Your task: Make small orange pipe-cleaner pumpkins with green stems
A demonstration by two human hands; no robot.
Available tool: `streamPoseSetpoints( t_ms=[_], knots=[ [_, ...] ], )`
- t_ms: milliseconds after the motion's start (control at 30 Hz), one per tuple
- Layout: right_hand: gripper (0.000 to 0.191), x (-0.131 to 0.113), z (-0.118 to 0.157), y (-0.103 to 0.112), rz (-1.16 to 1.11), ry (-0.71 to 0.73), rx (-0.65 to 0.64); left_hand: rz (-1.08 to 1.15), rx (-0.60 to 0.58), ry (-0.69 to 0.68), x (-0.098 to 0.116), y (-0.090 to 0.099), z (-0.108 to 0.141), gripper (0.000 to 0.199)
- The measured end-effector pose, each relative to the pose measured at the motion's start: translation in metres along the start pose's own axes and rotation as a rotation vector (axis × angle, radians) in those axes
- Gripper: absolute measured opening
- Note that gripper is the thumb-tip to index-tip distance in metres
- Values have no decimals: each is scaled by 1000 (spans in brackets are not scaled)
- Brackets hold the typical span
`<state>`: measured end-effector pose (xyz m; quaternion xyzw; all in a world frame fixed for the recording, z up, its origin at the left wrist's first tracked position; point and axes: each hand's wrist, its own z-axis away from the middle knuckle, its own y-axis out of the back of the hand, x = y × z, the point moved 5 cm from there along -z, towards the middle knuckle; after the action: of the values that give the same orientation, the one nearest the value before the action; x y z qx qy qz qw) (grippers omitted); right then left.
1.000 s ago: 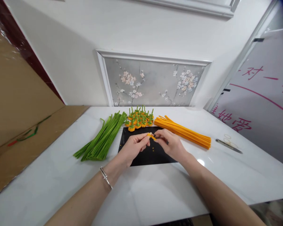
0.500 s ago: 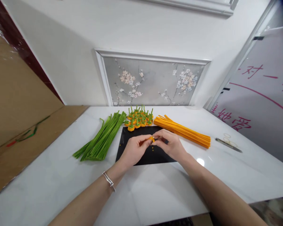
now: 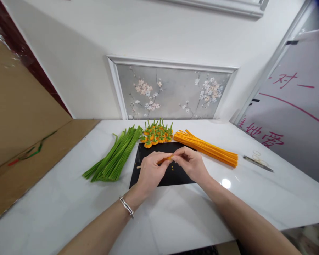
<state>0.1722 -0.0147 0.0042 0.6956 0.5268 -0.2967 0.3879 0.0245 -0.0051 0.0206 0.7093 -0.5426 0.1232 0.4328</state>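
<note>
Over the black mat (image 3: 163, 181), my left hand (image 3: 152, 170) and my right hand (image 3: 190, 163) meet at the fingertips. Both pinch a small orange pipe-cleaner piece (image 3: 171, 157); its exact shape is mostly covered by fingers. Beyond the left hand's outer side pokes a thin pale stick-like end (image 3: 138, 167), and what it belongs to is hidden in the palm. A few tiny orange bits (image 3: 172, 168) lie on the mat below the fingers. Just behind the mat stand several orange pumpkin-like pieces (image 3: 154, 140) with upright green stems.
To the left lies a bundle of green pipe cleaners (image 3: 117, 156), to the right a bundle of orange pipe cleaners (image 3: 207, 147). Farther right are tweezers (image 3: 258, 163) and thin pale rings (image 3: 256, 153). Cardboard (image 3: 23, 152) borders the white table (image 3: 69, 198) on the left.
My left hand has turned slightly and closed more over the orange piece. The pale end now shows beyond its outer side. The fingertips remain together over the mat.
</note>
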Motion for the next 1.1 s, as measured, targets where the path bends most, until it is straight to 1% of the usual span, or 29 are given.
streamPoseSetpoints(
  t_ms=[67, 133, 200, 233, 267, 300, 333, 367, 400, 467, 567, 633, 867, 1000, 1100],
  knots=[
    [14, -2, -1, 1, 6, 27, 0, -6, -38, 8, 1, -1, 0, 18],
    [13, -3, -2, 4, 18, 50, -11, -3, -123, 21, 3, -1, -2, 21],
    [13, -5, -2, 8, 33, 82, -30, 36, -254, 39, 4, -1, -5, 24],
    [13, -7, -3, 9, 41, 98, -46, 59, -354, 49, 4, -2, -6, 22],
    [13, -8, -3, 10, 47, 112, -66, 72, -460, 62, 3, -3, -6, 27],
    [13, -9, -3, 10, 49, 122, -89, 84, -521, 76, 2, -3, -6, 33],
    [13, -9, -3, 10, 48, 124, -111, 90, -559, 80, 1, -2, -7, 34],
    [13, -9, -2, 9, 42, 118, -127, 90, -571, 79, 0, -2, -7, 35],
    [13, -7, -2, 9, 34, 101, -138, 86, -558, 73, -1, -1, -8, 33],
    [13, -4, -2, 8, 10, 48, -139, 71, -491, 57, -2, 0, -8, 30],
    [13, 2, -1, 7, -19, -28, -108, 53, -389, 42, -4, 0, -8, 27],
    [12, 4, -1, 7, -25, -54, -82, 36, -353, 31, -4, -1, -7, 27],
    [18, 4, -1, 6, -62, -59, -50, -18, -294, -36, 1, 0, -6, 24],
    [17, 6, 1, 2, -116, -93, -45, -110, -268, -87, 6, 1, -5, 23],
    [16, 6, 2, -1, -105, -100, -50, -168, -245, -119, 8, 1, -5, 23]
  ],
)
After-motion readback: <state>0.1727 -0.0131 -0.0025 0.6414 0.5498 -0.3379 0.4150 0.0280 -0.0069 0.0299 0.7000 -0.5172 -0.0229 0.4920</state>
